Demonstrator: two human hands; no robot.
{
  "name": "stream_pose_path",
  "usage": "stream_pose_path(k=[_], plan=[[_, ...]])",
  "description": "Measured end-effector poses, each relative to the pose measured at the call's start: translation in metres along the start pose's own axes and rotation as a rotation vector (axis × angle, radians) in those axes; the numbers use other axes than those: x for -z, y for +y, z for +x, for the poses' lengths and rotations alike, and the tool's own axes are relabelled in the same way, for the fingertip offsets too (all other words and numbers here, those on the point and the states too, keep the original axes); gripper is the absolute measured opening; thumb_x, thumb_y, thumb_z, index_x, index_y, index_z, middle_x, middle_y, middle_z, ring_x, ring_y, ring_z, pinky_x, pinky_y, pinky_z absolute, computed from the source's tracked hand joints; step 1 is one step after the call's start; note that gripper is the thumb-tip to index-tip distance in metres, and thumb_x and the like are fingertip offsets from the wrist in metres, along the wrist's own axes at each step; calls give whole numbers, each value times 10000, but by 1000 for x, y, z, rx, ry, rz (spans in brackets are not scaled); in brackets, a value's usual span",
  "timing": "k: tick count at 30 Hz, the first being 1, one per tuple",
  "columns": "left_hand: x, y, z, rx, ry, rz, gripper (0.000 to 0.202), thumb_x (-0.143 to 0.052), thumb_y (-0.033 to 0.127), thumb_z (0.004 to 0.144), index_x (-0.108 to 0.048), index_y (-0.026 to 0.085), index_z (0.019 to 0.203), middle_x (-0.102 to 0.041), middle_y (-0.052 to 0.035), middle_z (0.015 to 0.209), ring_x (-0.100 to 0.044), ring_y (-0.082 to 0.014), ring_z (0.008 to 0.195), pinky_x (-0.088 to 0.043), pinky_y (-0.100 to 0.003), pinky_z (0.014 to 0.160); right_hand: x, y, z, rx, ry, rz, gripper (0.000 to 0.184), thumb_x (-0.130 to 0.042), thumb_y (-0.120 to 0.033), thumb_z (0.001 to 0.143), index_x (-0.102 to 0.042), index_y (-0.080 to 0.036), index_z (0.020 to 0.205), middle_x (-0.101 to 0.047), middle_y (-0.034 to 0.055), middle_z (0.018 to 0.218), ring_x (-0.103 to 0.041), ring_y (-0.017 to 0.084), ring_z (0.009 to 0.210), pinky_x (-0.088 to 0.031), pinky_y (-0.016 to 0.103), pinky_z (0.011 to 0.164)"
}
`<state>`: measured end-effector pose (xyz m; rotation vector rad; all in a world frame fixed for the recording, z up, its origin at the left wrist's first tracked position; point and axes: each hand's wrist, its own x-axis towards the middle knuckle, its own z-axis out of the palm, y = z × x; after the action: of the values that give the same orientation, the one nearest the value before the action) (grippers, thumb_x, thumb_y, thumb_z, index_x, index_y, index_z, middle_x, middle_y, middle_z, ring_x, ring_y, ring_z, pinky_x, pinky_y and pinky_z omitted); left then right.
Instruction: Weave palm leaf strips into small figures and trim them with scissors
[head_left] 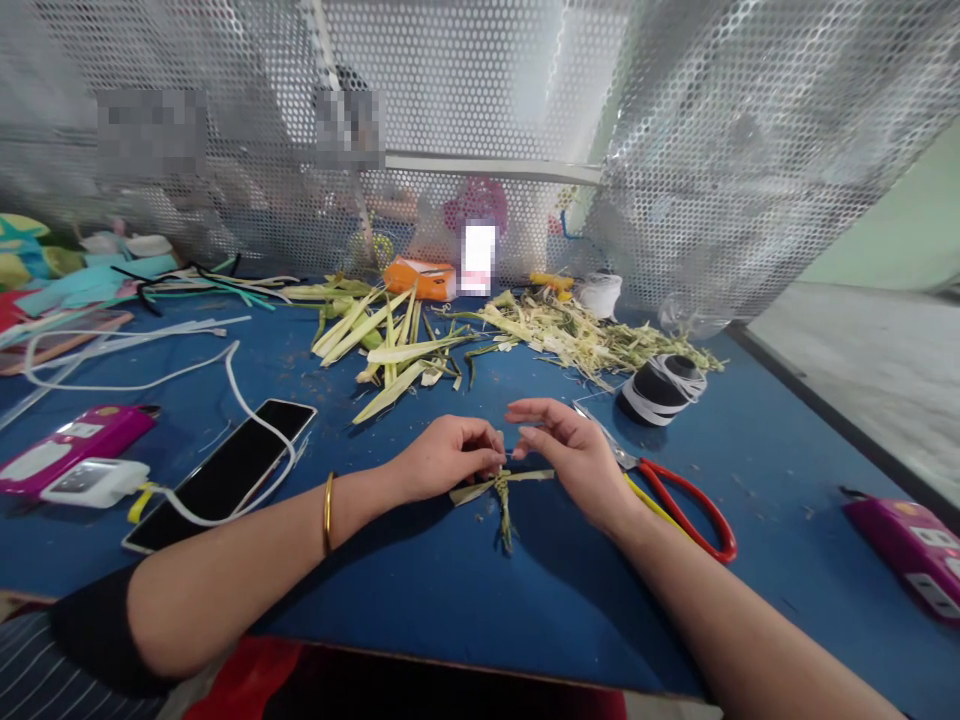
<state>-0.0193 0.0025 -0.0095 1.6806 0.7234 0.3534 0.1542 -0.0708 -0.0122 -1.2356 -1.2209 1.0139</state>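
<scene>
Above the blue table (585, 630), my left hand (450, 455) is closed, its thumb and fingers pinching the top of a small braided corn-husk figure (504, 512). Two flat husk strips stick out from the figure's sides, and its thin frayed end points toward me. Just right of it, my right hand (576, 460) is curved with thumb and fingers apart. A fine pale thread may run between the hands, but it is too thin to be sure. Partly behind my right wrist lie scissors (705, 510) with red and yellow handles. A dark spool (660, 390) wound with white thread stands beyond them.
Husk strips (397, 350) and shredded husk (592, 335) lie along the back, near an orange packet (420, 278). At left are a phone (225, 465), a white cable (247, 390) and a magenta power strip (90, 440); another magenta power strip (904, 545) is at right. Perforated sheeting (487, 80) hangs behind.
</scene>
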Motion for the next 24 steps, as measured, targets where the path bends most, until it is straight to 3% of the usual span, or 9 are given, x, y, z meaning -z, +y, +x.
stream_pose_path(k=[4, 10, 15, 19, 24], plan=[[2, -1, 0, -59, -10, -51, 95, -630, 243, 786, -604, 152, 788, -624, 6, 688, -559, -105, 618, -442, -228, 583, 6, 8, 1, 98, -7, -256, 147, -607, -232, 801, -719, -208, 894, -647, 19, 830, -594, 123, 640, -473, 273, 626], [3, -1, -1, -64, -13, -52, 76, -627, 226, 795, -606, 153, 794, -655, 4, 706, -575, -103, 652, -441, -229, 627, 2, 11, -1, 226, -60, -507, 133, -604, -144, 817, -715, -217, 818, -607, 18, 808, -575, 131, 708, -438, 254, 645], [1, 0, -1, -55, -6, -73, 89, -630, 235, 792, -593, 154, 789, -660, 1, 709, -576, -98, 648, -442, -229, 632, 2, 5, -2, 279, -94, -620, 169, -558, -149, 867, -668, -207, 752, -602, 26, 817, -578, 140, 742, -437, 267, 685], [0, 2, 0, 9, 63, -134, 180, -641, 314, 790, -542, 163, 778, -657, -6, 686, -560, -99, 594, -423, -227, 568, 4, 0, -4, 313, -65, -649, 176, -552, -170, 883, -655, -215, 748, -601, 27, 798, -568, 150, 739, -428, 274, 678], [3, 1, 0, 50, 92, -132, 242, -692, 362, 738, -569, 156, 768, -618, 9, 646, -510, -90, 545, -367, -216, 504, 3, -4, -8, 429, -155, -734, 166, -550, -161, 907, -669, -221, 808, -620, 26, 822, -574, 155, 775, -404, 295, 740]])
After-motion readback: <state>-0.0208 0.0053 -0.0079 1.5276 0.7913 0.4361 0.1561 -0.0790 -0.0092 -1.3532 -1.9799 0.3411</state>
